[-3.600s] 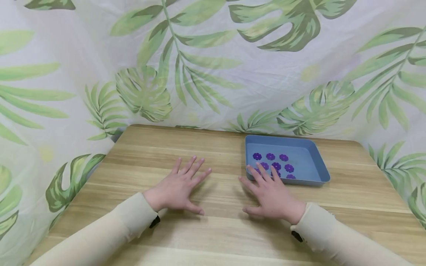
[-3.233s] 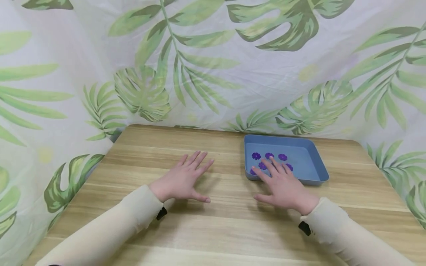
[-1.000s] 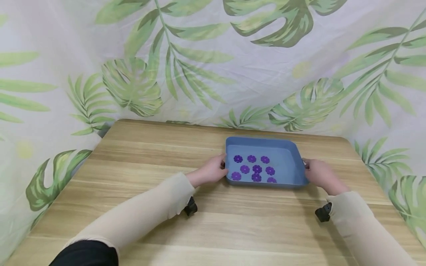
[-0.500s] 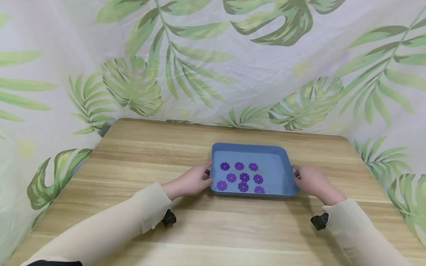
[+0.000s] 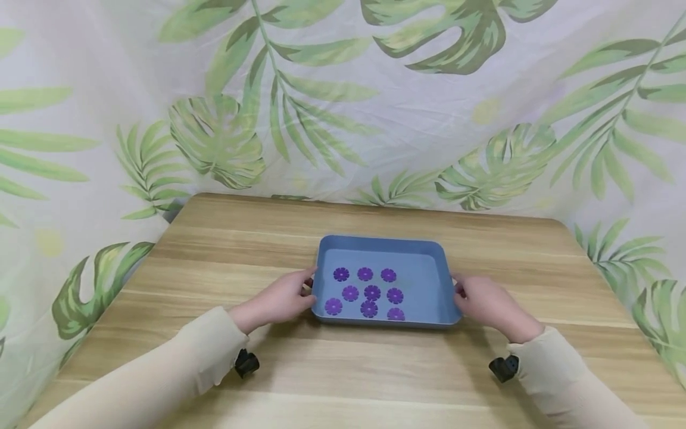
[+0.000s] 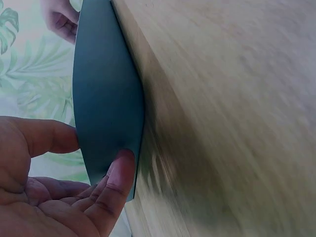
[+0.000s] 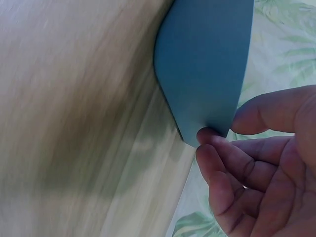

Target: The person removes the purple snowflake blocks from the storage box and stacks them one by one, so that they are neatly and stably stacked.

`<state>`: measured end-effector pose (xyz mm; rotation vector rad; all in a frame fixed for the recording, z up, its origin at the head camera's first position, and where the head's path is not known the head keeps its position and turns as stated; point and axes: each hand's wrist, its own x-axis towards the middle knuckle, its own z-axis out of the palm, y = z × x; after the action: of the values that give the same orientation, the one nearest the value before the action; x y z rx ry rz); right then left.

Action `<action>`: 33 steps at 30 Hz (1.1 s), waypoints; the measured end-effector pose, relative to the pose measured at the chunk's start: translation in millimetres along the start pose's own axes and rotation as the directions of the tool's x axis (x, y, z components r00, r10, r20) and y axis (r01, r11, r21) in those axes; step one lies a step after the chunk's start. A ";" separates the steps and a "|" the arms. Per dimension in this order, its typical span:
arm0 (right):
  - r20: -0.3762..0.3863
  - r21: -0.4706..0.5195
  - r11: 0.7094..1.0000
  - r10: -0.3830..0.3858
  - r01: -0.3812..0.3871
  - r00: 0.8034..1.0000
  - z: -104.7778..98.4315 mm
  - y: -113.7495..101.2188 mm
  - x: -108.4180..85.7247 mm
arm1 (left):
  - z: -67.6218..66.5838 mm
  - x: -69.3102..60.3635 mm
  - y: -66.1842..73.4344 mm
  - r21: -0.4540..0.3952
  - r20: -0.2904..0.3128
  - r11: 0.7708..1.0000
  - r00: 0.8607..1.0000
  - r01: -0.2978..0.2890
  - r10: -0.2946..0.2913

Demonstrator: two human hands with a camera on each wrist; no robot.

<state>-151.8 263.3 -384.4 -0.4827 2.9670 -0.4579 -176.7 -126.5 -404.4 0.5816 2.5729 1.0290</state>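
Observation:
A blue rectangular tray (image 5: 423,283) lies near the middle of the head view, holding several purple flower-shaped pieces (image 5: 372,292) spread over its left and middle part. At its left end my left hand (image 5: 277,300) grips the wall, thumb at the rim and fingers curled against the outside. My right hand (image 5: 492,302) holds the opposite end in the same way. Both wrist views show the outer wall of the tray (image 6: 106,79) close to the tabletop; whether its base touches the wood is hard to tell.
The tray is over a wood-grain table (image 5: 343,381) with rounded far corners. A leaf-patterned cloth (image 5: 321,107) hangs behind the table and along its sides. A small black device (image 5: 247,363) sits at the left wrist, and another black device (image 5: 504,369) at the right.
Both hands went from spread above the table to gripping the tray's two ends. Over the last second the tray has moved left and nearer, with the flower pieces still in it.

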 end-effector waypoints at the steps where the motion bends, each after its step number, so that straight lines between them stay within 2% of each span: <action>1: 0.002 0.005 1.000 0.003 -0.003 1.000 1.1 -1.4 0.3 | -0.9 -1.6 -1.7 0.003 -0.004 1.000 1.000 0.002 -0.002; 9: 0.035 0.078 0.997 -0.017 0.014 0.999 6.9 -6.8 0.0 | -5.3 -10.7 -4.7 0.002 -0.013 1.000 1.000 0.013 -0.013; 12: 0.035 0.080 0.996 -0.029 0.026 0.999 8.6 -8.1 -1.3 | -7.0 -12.8 -4.4 0.006 -0.022 1.000 1.000 -0.002 0.002; 17: 0.028 0.083 0.995 -0.056 0.054 0.998 9.4 -10.9 -3.8 | -8.8 -14.3 -5.2 0.003 -0.028 1.000 1.000 0.011 -0.011; 21: 0.016 0.048 0.998 -0.050 0.049 0.999 12.4 -14.2 -6.4 | -8.2 -15.9 -6.7 -0.004 -0.021 1.000 0.999 0.026 -0.026; 28: -0.085 -0.014 0.997 -0.079 0.078 0.993 25.6 -17.0 -5.7 | -7.7 -15.2 -8.2 -0.009 -0.023 1.000 1.000 0.020 -0.020; 33: -0.085 -0.070 0.996 -0.068 0.062 0.994 36.8 -16.4 -6.6 | -8.0 -14.2 -8.0 0.013 -0.017 1.000 1.000 0.008 -0.008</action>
<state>-135.4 240.5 -414.0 -0.5819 3.0665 -0.3964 -169.7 -143.2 -402.7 0.5675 2.5965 1.0192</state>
